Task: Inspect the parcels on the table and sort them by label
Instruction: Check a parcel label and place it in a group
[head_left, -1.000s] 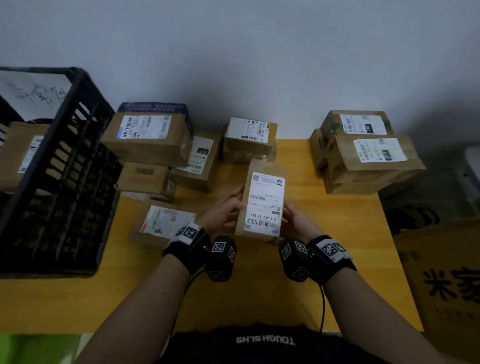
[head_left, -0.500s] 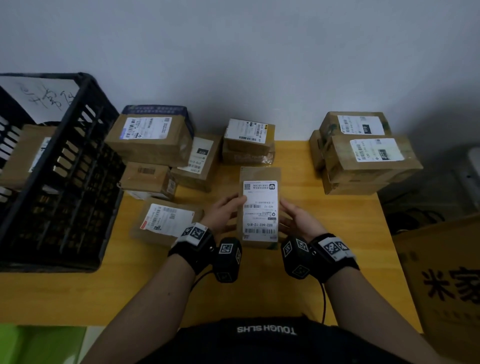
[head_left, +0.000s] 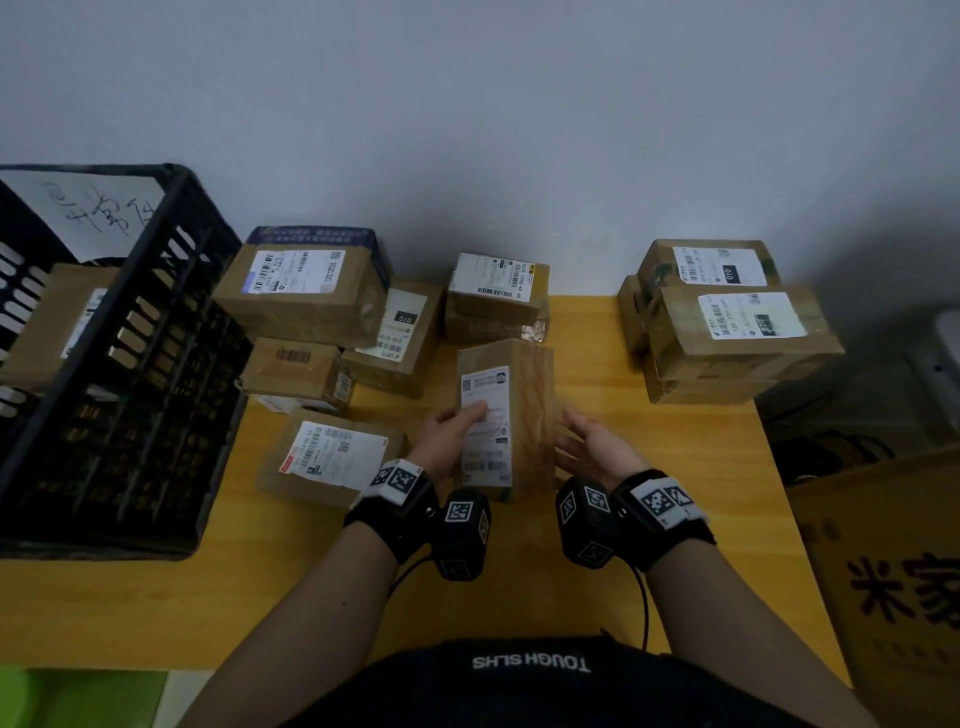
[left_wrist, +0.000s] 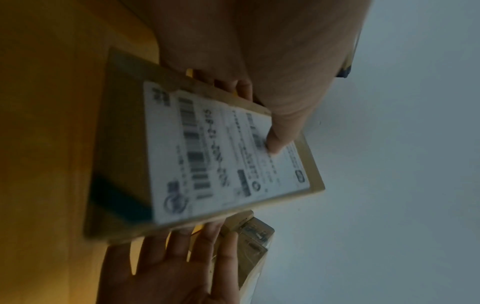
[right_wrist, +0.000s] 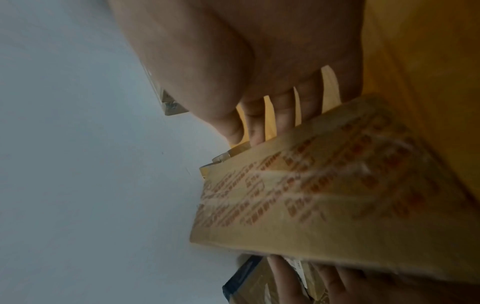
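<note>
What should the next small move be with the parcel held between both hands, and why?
Probably bring the right hand back against the parcel. The left hand holds it with the thumb on its label, while the right hand's fingers look spread at its side. The label print is blurred, so steadying should help reading.

Plain grey wall (head_left: 519, 130) rises behind the yellow wooden table (head_left: 519, 597).

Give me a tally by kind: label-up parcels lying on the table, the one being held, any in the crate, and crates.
label-up parcels on the table: 6
held parcel: 1
parcel in the crate: 1
black crate: 1
Total: 9, leaving out boxes whose labels are hidden.
</note>
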